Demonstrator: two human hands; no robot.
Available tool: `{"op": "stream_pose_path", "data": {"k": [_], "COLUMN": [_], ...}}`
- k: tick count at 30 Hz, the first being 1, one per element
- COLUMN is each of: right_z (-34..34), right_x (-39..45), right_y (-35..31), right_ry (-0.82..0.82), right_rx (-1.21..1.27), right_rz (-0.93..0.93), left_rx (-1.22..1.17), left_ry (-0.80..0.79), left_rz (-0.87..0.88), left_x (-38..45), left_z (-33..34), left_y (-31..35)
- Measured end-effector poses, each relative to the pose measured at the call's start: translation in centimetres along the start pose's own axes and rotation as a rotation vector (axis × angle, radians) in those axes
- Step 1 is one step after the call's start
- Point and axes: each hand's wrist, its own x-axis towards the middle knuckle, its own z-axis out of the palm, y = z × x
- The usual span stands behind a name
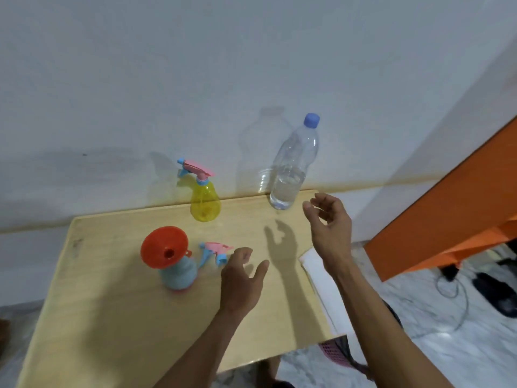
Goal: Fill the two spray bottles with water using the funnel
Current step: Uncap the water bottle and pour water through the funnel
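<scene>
An orange funnel sits in the neck of a blue spray bottle on the wooden table. Its pink-and-blue spray head lies beside it on the table. A yellow spray bottle with its spray head on stands at the back edge. A clear water bottle with a blue cap, partly filled, stands at the back right. My left hand hovers just right of the loose spray head, fingers relaxed, holding nothing. My right hand is raised near the water bottle's base, fingers loosely curled and empty.
A white folded cloth or paper lies along the table's right edge. An orange panel stands to the right. Cables and dark objects lie on the marble floor. A pink basket shows under the table's right corner. The wall is right behind the table.
</scene>
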Motion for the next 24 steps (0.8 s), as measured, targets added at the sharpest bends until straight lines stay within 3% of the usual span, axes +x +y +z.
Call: {"op": "stream_pose_path", "data": {"k": [5, 11, 19, 24], "right_z": [-1.4, -0.1, 2.0, 2.9], "right_x": [9.8, 17.8, 21.9, 22.4], "right_y": [-1.7, -3.3, -3.4, -2.9], "right_ry": [0.035, -0.089, -0.245, -0.228], "right_rx": [0.048, 0.044, 0.060, 0.069], "right_rz": [-0.053, -0.117, -0.153, -0.181], "left_rx": [-0.059, -0.051, -0.118, -0.097], "left_ry": [0.102, 0.159, 0.190, 0.221], "left_rz": [0.062, 0.136, 0.154, 0.165], "left_x": [7.5, 14.8, 19.6, 20.2], "left_z": [6.4, 11.9, 15.7, 16.2], "left_y": [6.0, 9.6, 9.0, 8.5]}}
